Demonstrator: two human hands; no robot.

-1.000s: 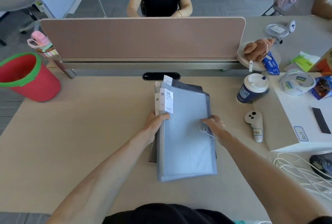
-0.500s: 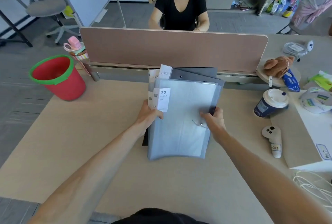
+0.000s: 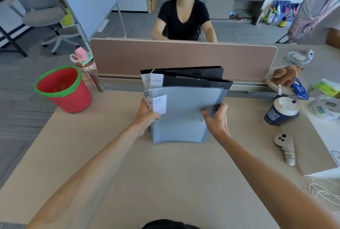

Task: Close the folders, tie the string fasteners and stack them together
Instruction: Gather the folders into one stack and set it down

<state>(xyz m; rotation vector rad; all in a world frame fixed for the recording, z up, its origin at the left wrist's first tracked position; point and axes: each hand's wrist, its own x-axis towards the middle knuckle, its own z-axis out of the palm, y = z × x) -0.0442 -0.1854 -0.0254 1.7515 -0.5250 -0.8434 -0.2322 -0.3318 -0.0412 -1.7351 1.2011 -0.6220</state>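
- While the stack of folders (image 3: 184,103) stands tilted on its lower edge on the beige desk (image 3: 147,173), its long axis runs away from the person, toward the pink-brown divider panel (image 3: 184,57).
- Head view: the left hand (image 3: 147,114) is closed on the stack's left edge, thumb over the "20 pockets" label (image 3: 159,104); the right hand (image 3: 216,118) lies on the right edge with fingers spread and loose, more steadying than gripping.
- Frontmost is a blue-grey folder (image 3: 182,116), closed, with its string fastener (image 3: 199,120) just beside the right hand; whether it is tied is too small to tell. Black folders (image 3: 193,78) rise behind it.
- Judging from this, squaring and laying the stack flat is what remains, and both hands are equally near.
- A lidded coffee cup (image 3: 281,111) and white controller (image 3: 285,148) sit well apart on the right; a red bucket (image 3: 62,89) stands off the desk's left corner.
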